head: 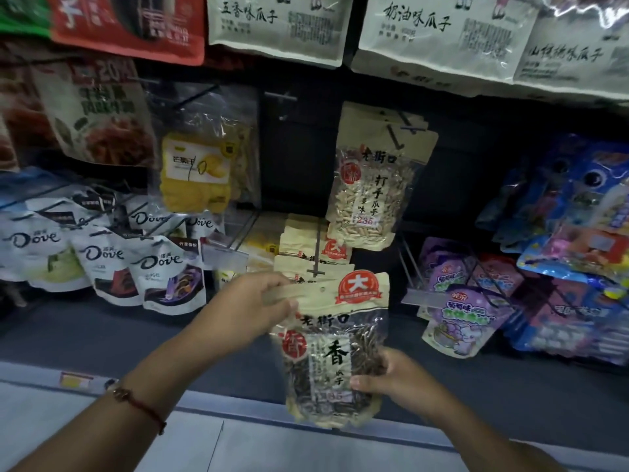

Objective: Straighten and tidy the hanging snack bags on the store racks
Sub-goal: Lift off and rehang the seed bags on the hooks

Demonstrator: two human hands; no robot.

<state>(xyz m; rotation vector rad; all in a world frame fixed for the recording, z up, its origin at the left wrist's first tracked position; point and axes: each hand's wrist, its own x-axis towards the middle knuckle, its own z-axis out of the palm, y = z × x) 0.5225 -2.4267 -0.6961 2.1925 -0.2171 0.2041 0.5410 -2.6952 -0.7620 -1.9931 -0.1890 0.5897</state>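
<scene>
Both hands hold one seed bag [335, 349] off its hook [317, 257]: left hand [253, 310] pinches the header, right hand [384, 373] clamps the lower edge. Step judged: rehanging; next, align the header hole with the hook tip above matching bags [306, 247].

Left hand [253, 310] pinches the top-left header of a sunflower seed bag [335, 349]; right hand [386, 376] grips its lower right edge. The bag sits just below a metal peg hook [316, 253] carrying matching bags. Dove chocolate pouches [102, 257] hang at left.
</scene>
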